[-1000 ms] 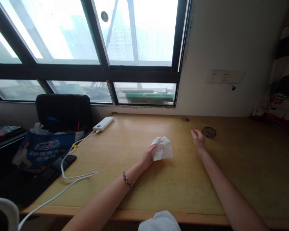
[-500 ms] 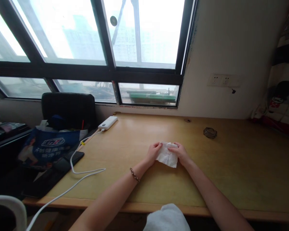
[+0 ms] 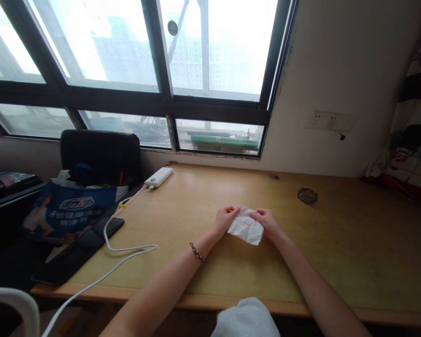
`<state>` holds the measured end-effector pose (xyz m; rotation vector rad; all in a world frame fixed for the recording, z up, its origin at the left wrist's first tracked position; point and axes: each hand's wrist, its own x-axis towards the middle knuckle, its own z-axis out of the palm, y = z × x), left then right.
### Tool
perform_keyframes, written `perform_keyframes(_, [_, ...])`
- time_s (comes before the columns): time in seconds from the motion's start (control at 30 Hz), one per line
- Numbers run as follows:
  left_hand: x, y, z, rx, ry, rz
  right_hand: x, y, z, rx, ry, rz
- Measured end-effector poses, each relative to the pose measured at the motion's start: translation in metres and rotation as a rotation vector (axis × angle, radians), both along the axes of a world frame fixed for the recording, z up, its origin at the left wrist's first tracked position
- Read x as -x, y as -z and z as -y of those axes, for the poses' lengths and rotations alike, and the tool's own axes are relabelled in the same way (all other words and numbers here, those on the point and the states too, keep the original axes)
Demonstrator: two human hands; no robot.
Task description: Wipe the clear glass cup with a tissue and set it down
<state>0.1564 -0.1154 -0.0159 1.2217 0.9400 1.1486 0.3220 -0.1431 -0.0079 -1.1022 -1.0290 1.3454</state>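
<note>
A crumpled white tissue [image 3: 246, 227] hangs between my two hands, just above the tabletop. My left hand [image 3: 225, 219] pinches its left upper edge, thumb on top. On the other side, my right hand [image 3: 267, 221] grips the right upper corner between thumb and fingers. The tissue's lower edge falls loose toward me, and its surface is wrinkled. Fingers behind the tissue are partly hidden. A braided bracelet [image 3: 196, 252] circles my left wrist.
The wooden table [image 3: 182, 276] carries a white power bank [image 3: 159, 178] with a white cable [image 3: 136, 249], a dark phone [image 3: 112, 225] at its left edge and a small dark woven round object [image 3: 307, 195]. Left stands a blue bag [image 3: 73, 210] on a black chair [image 3: 100, 152].
My right hand has moved slightly right, away from the left. The tissue is spread wider and more of its face shows. The camera view has shifted a little.
</note>
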Motion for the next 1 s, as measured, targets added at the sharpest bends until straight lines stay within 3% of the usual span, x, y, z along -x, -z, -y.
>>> perform_keyframes(0.17, [0.0, -0.003, 0.0, -0.011, -0.038, 0.008, 0.0, 0.001, 0.0, -0.031, 0.045, 0.039])
perform_keyframes(0.47, [-0.002, -0.006, 0.005, 0.007, 0.011, 0.062, -0.002, -0.003, -0.002, -0.051, 0.043, -0.058])
perform_keyframes(0.8, [-0.002, -0.015, 0.01, 0.1, -0.05, 0.172, -0.009, -0.009, -0.004, -0.03, 0.289, -0.218])
perform_keyframes(0.87, [-0.003, -0.017, 0.012, 0.127, 0.0, 0.244, -0.008, -0.01, -0.003, -0.049, 0.294, -0.213])
perform_keyframes(1.0, [-0.008, -0.018, 0.018, 0.235, 0.238, 0.353, -0.007, -0.012, -0.004, -0.085, 0.309, -0.202])
